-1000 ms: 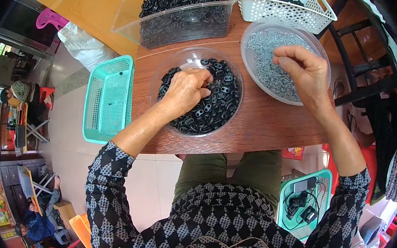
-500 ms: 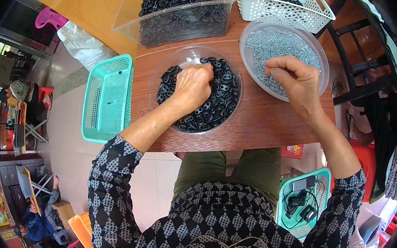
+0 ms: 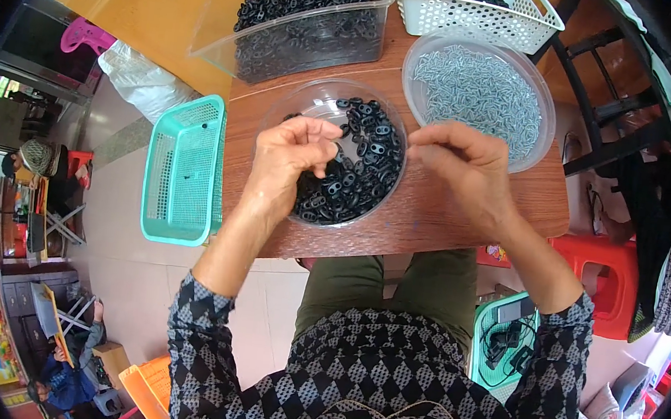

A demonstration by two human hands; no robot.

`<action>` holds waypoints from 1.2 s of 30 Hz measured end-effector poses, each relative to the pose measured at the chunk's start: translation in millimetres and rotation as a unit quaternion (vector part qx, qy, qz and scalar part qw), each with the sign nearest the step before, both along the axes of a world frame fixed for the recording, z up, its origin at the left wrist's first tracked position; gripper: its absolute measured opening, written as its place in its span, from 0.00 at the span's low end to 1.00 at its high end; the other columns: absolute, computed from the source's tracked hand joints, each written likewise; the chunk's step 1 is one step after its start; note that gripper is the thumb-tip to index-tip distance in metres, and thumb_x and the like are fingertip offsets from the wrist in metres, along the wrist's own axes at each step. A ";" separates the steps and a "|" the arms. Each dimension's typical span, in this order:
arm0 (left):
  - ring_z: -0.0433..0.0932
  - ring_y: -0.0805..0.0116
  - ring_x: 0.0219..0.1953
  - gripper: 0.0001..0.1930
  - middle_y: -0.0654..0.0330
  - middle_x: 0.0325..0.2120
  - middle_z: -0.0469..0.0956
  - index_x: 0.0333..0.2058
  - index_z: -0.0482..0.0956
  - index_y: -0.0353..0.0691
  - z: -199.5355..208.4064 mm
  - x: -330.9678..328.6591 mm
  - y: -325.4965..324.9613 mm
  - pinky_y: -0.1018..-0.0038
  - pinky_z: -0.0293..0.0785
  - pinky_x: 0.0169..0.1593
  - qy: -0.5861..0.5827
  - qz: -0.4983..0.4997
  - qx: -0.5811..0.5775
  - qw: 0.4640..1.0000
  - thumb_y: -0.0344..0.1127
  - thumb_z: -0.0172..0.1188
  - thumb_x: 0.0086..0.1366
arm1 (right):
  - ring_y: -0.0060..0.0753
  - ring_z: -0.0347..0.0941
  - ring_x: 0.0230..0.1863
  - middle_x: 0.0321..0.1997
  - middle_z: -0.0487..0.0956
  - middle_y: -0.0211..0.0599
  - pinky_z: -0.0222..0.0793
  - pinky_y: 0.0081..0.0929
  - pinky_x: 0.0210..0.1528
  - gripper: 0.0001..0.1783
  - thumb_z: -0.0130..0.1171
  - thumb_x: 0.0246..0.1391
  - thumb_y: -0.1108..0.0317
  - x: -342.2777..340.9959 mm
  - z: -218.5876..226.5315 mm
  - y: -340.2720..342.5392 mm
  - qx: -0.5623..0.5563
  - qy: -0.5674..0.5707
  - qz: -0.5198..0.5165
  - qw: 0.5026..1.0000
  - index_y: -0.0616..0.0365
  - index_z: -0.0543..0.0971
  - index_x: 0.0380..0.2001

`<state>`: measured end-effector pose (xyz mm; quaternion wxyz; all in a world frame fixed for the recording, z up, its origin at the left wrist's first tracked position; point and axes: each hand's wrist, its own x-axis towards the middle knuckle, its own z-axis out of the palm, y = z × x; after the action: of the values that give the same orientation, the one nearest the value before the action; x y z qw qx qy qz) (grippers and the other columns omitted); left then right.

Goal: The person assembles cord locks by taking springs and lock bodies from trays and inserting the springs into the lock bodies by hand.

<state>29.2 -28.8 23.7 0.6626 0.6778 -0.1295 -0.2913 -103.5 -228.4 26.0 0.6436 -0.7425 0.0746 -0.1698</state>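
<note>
My left hand [image 3: 286, 155] is over the left side of a round clear tub [image 3: 327, 91], its fingers curled in; whatever they hold is too small to make out. Small black plastic pieces [image 3: 366, 164], each with two holes, lie heaped in that tub. Above the tub's right rim, thumb and fingertips of my right hand [image 3: 469, 164] are pinched together, and I cannot make out what is between them. Behind the right hand stands a round clear bowl [image 3: 544, 120] full of small silvery screws [image 3: 484, 94].
A clear bin [image 3: 311, 41] of black pieces and a white perforated basket [image 3: 475, 17] stand at the back of the wooden table [image 3: 447, 224]. Left of it is a green basket [image 3: 186, 171]. A red stool [image 3: 608, 276] and a green basket with cables [image 3: 505, 339] are at right.
My left hand has lifted from the black pieces and moved left and slightly nearer. My right hand has moved left, away from the screw bowl to the tub's right rim.
</note>
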 end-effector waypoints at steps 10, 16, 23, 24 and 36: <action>0.73 0.76 0.28 0.10 0.60 0.29 0.76 0.38 0.76 0.29 5.7 -61.9 0.2 0.80 0.71 0.30 0.026 0.120 -0.198 0.972 0.21 0.61 0.56 | 0.14 0.70 0.31 0.29 0.78 0.27 0.68 0.16 0.34 0.04 0.58 0.52 0.76 7.1 -12.6 57.5 0.122 -0.012 0.052 0.991 0.65 0.79 0.32; 0.73 0.77 0.30 0.13 0.62 0.30 0.76 0.40 0.76 0.31 -3.6 -75.2 1.3 0.81 0.73 0.33 0.048 0.131 -0.202 0.969 0.21 0.63 0.55 | 0.18 0.72 0.31 0.28 0.78 0.32 0.69 0.17 0.34 0.05 0.57 0.54 0.75 0.9 -6.3 64.9 0.231 0.013 0.035 0.972 0.67 0.77 0.32; 0.72 0.79 0.28 0.10 0.63 0.29 0.77 0.37 0.78 0.32 -15.0 -87.3 -3.4 0.83 0.71 0.33 0.030 0.172 -0.214 0.961 0.22 0.64 0.55 | 0.17 0.72 0.29 0.27 0.77 0.31 0.69 0.18 0.32 0.05 0.56 0.54 0.75 1.2 -7.9 67.1 0.255 0.031 0.052 0.965 0.67 0.76 0.30; 0.71 0.79 0.27 0.09 0.63 0.29 0.77 0.37 0.78 0.32 -13.9 -88.9 -4.2 0.83 0.71 0.33 0.025 0.175 -0.213 0.961 0.23 0.64 0.56 | 0.17 0.72 0.28 0.26 0.77 0.31 0.69 0.17 0.31 0.04 0.56 0.54 0.75 1.0 -10.3 68.6 0.229 0.011 0.046 0.972 0.66 0.76 0.29; 0.73 0.75 0.24 0.05 0.57 0.26 0.78 0.34 0.76 0.32 -6.9 -89.8 -5.7 0.81 0.71 0.29 -0.031 0.156 -0.202 0.966 0.27 0.60 0.61 | 0.29 0.72 0.26 0.23 0.75 0.36 0.68 0.27 0.29 0.03 0.58 0.50 0.74 -10.9 -11.2 58.2 -0.034 -0.071 0.001 0.997 0.62 0.76 0.26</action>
<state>-60.6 -34.5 16.8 0.8186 0.5505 -0.0990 -0.1307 -114.4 -170.3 14.8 0.6217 -0.7504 0.0221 -0.2235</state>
